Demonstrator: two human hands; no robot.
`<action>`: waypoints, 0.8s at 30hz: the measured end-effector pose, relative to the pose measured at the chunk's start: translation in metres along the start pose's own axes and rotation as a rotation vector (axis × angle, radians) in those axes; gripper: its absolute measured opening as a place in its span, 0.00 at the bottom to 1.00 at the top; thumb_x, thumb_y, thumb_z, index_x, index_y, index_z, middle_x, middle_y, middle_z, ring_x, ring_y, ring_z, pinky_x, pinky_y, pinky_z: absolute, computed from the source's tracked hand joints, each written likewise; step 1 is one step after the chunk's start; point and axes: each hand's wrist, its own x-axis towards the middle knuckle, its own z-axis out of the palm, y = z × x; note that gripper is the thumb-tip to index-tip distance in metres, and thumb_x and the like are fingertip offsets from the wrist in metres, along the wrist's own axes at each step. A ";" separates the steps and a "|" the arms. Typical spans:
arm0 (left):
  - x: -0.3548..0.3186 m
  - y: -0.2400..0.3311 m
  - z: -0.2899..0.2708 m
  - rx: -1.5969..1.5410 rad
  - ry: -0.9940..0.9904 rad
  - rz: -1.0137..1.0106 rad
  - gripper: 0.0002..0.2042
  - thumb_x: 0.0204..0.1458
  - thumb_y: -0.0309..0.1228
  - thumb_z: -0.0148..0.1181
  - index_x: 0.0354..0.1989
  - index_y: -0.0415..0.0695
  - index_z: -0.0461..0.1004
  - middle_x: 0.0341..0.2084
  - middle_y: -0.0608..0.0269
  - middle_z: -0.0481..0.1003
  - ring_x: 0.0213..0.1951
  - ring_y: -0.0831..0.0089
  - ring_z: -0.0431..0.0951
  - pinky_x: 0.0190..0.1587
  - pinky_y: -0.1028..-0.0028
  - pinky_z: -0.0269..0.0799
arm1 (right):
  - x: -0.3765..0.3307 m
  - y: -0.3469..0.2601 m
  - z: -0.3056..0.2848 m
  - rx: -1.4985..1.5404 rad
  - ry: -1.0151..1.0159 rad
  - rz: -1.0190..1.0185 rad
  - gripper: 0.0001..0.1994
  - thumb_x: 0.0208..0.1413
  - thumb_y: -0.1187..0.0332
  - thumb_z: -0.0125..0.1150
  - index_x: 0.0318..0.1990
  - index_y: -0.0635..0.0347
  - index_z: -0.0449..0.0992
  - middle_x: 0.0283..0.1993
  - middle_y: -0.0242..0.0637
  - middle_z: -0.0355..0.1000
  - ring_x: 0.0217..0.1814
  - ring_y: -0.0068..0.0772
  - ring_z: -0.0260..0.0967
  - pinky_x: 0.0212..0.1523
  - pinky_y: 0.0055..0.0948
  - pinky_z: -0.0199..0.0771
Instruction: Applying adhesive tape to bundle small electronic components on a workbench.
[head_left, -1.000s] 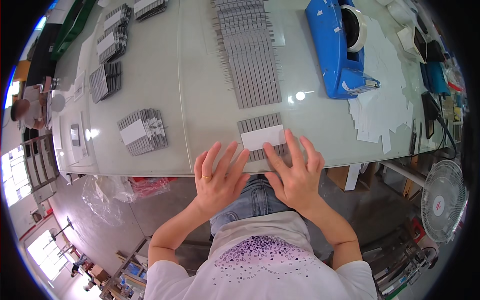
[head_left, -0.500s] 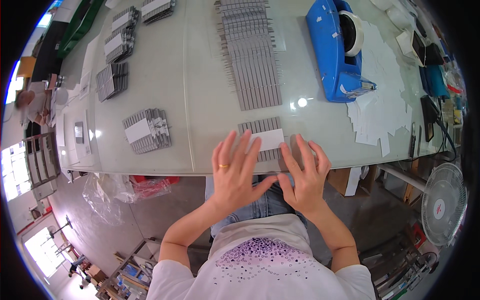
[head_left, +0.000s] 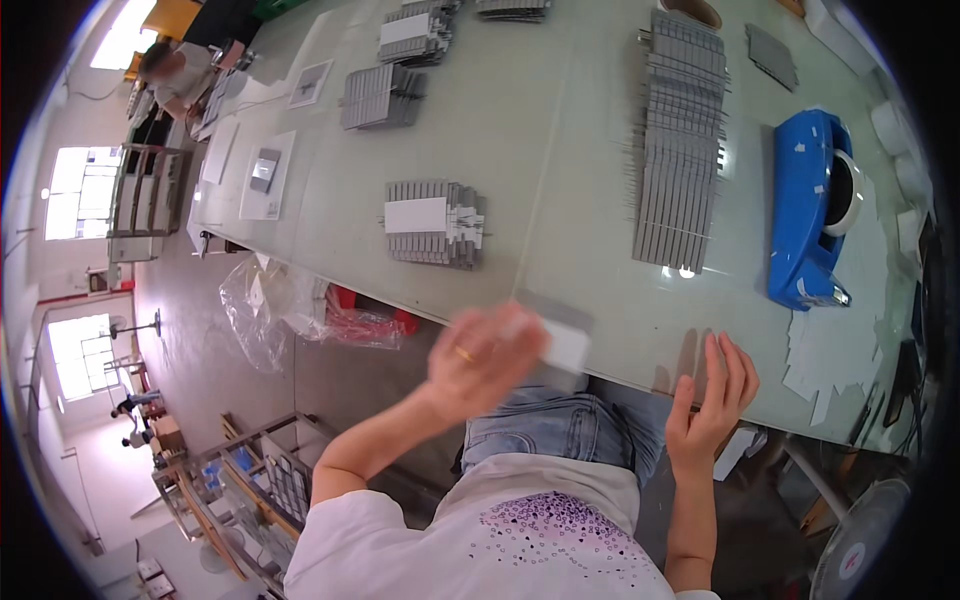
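My left hand (head_left: pixel 478 362) is at the table's front edge, closed on a flat grey slatted piece with a white paper label (head_left: pixel 566 346) across it. Motion smears both the fingers and the piece. My right hand (head_left: pixel 712 405) lies farther right by the table edge, fingers stretched out, holding nothing. Beyond the left hand sits a stack of grey slatted pieces (head_left: pixel 459 254) with a white label on top. A long overlapping row of similar grey pieces (head_left: pixel 675 190) runs away from me, beyond and between my hands.
A blue tape dispenser (head_left: pixel 800 215) stands at the right, beside a spread of white paper labels (head_left: pixel 850 330). More grey stacks (head_left: pixel 380 97) sit at the far left. Plastic bags (head_left: pixel 275 310) are below the table's front edge. A person (head_left: pixel 185 80) is at the far left.
My left hand has closed on the labelled grey piece and lifted it off the tabletop. My right hand has moved away from it. The view has swung left, shifting the table rightward.
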 end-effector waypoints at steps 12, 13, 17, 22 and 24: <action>-0.003 -0.143 -0.023 0.271 -0.238 -0.096 0.32 0.50 0.31 0.66 0.66 0.38 0.67 0.65 0.54 0.68 0.70 0.56 0.61 0.68 0.52 0.59 | 0.017 -0.011 0.009 -0.004 -0.007 -0.062 0.22 0.58 0.64 0.60 0.58 0.64 0.76 0.61 0.44 0.70 0.61 0.49 0.63 0.60 0.44 0.64; -0.001 -0.143 -0.026 0.223 -0.282 -0.147 0.37 0.47 0.33 0.68 0.68 0.38 0.64 0.67 0.53 0.65 0.71 0.54 0.59 0.69 0.51 0.56 | 0.019 -0.011 0.009 0.003 0.004 -0.063 0.22 0.58 0.64 0.61 0.58 0.64 0.76 0.61 0.44 0.70 0.61 0.49 0.63 0.60 0.44 0.64; 0.021 -0.148 -0.034 0.033 -0.327 -0.245 0.54 0.36 0.42 0.77 0.73 0.37 0.52 0.71 0.50 0.59 0.74 0.50 0.50 0.74 0.49 0.44 | 0.031 -0.008 0.012 0.021 0.005 -0.089 0.22 0.55 0.67 0.64 0.57 0.62 0.76 0.57 0.43 0.71 0.57 0.49 0.65 0.57 0.43 0.67; 0.044 -0.152 -0.030 -0.133 -0.413 -0.277 0.63 0.26 0.40 0.81 0.75 0.40 0.49 0.67 0.53 0.64 0.74 0.51 0.50 0.76 0.49 0.37 | 0.055 -0.001 0.022 0.036 0.007 -0.110 0.23 0.50 0.70 0.67 0.56 0.57 0.78 0.45 0.38 0.71 0.46 0.42 0.67 0.44 0.39 0.70; 0.044 -0.150 -0.029 -0.155 -0.426 -0.334 0.62 0.26 0.38 0.81 0.74 0.40 0.49 0.67 0.54 0.65 0.74 0.51 0.50 0.76 0.49 0.36 | 0.062 0.001 0.023 0.022 -0.011 -0.119 0.22 0.50 0.69 0.67 0.56 0.57 0.78 0.41 0.36 0.69 0.42 0.39 0.66 0.40 0.37 0.69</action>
